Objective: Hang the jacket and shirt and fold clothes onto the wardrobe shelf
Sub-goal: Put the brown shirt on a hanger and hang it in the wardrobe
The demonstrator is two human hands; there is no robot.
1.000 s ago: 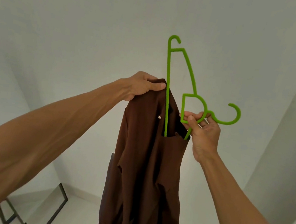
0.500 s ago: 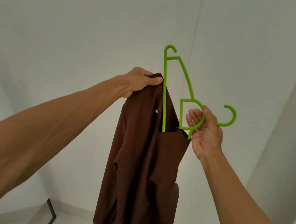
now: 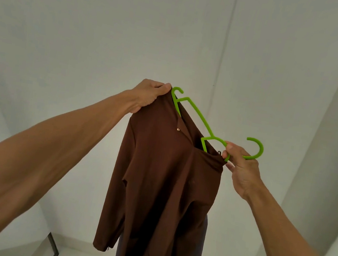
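View from the head, looking up at a pale wall and ceiling, both bare arms raised.

A brown shirt (image 3: pixel 166 182) hangs in the air between the hands, well above the floor and on no rail. The left hand (image 3: pixel 148 96) pinches the top of one shoulder, thumb on top and fingers curled into the cloth. The right hand (image 3: pixel 243 170) clasps a green hanger (image 3: pixel 199 116) just below its hook, at the edge of the neck opening. Whether these fingers also catch the cloth cannot be told.

The hanger is tilted. One arm slopes up out of the neck toward the left hand, its tip bare and just beside that thumb. The other arm goes down inside the shirt and is hidden. The hook points up and to the right, free of anything.

Behind the shirt's lower part hangs a grey garment (image 3: pixel 199 254). A dark frame (image 3: pixel 53 251) shows low on the left. No wardrobe rail or shelf is in view.

The step in hand appears to be fitting the shirt onto the hanger, and it looks half done. The next move likely calls for the left hand to draw its shoulder over the bare arm tip while the right hand levels the hanger. Only then can the hook go to a rail. The loose cloth may slide off the sloped arm if let go early.
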